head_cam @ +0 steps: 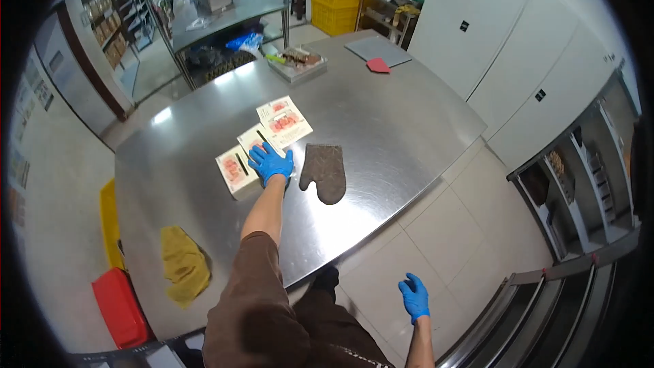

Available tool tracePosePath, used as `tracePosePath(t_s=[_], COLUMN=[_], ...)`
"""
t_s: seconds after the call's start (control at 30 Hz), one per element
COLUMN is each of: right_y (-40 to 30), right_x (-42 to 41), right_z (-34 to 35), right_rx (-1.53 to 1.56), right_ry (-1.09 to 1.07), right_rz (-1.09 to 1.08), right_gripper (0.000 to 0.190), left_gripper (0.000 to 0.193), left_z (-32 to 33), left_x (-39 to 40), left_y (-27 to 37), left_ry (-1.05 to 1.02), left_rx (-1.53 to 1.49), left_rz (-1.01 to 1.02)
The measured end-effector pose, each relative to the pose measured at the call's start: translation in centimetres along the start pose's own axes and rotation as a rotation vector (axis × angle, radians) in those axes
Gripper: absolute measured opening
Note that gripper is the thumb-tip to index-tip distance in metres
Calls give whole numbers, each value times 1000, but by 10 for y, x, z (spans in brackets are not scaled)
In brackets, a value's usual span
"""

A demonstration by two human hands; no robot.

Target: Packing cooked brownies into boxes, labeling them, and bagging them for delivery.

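Note:
My left hand, in a blue glove, lies palm down with spread fingers on the middle cream carton on the steel table. Against it on the left stands another cream carton with a printed food picture. Beyond, to the right, are more cream cartons or printed card; their depth is hard to tell. A brown quilted oven mitt lies flat just right of the left hand. My right hand, also blue-gloved, hangs over the tiled floor away from the table, fingers slightly bent, holding nothing visible.
The steel table bears a yellow cloth, a tray of mixed items, a grey board and a red piece. A red bin stands left, metal racking right. Yellow crates are behind.

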State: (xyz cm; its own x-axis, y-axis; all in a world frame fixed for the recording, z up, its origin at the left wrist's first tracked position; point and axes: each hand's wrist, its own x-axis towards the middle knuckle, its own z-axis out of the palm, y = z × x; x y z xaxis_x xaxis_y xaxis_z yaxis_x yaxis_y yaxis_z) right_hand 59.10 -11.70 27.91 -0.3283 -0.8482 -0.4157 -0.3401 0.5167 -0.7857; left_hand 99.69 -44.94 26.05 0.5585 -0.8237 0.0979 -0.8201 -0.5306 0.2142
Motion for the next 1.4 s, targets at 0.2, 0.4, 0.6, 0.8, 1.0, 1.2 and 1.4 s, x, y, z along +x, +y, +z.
tracePosePath(t_s=[0.2, 0.4, 0.6, 0.8, 1.0, 1.2, 1.4], right_y=[-31, -43, -22, 33, 0, -42, -92], right_x=[90, 169, 266, 360, 427, 441, 487], right_z=[2, -14, -39, -153, -263, -165, -177], right_rx=[-126, -283, -328, -301, -433, -210, 153], right_ry=[-250, -604, -859, -927, -1050, -1698, -1639], right_rz=[26, 95, 3, -2, 66, 93, 174], right_gripper=[52, 55, 58, 53, 63, 67, 63], left_gripper=[89, 92, 125, 112, 105, 101, 92], left_z=[20, 3, -33, -2, 11, 27, 52], left_x=[-43, -158, -179, -104, -206, -337, -382], left_y=[25, 41, 96, 54, 135, 286, 551], left_ry=[-17, -12, -74, 21, 95, 59, 62], left_rx=[48, 72, -16, -152, -33, -171, -457], left_rz=[29, -163, -587, -688, -1037, -975, -905])
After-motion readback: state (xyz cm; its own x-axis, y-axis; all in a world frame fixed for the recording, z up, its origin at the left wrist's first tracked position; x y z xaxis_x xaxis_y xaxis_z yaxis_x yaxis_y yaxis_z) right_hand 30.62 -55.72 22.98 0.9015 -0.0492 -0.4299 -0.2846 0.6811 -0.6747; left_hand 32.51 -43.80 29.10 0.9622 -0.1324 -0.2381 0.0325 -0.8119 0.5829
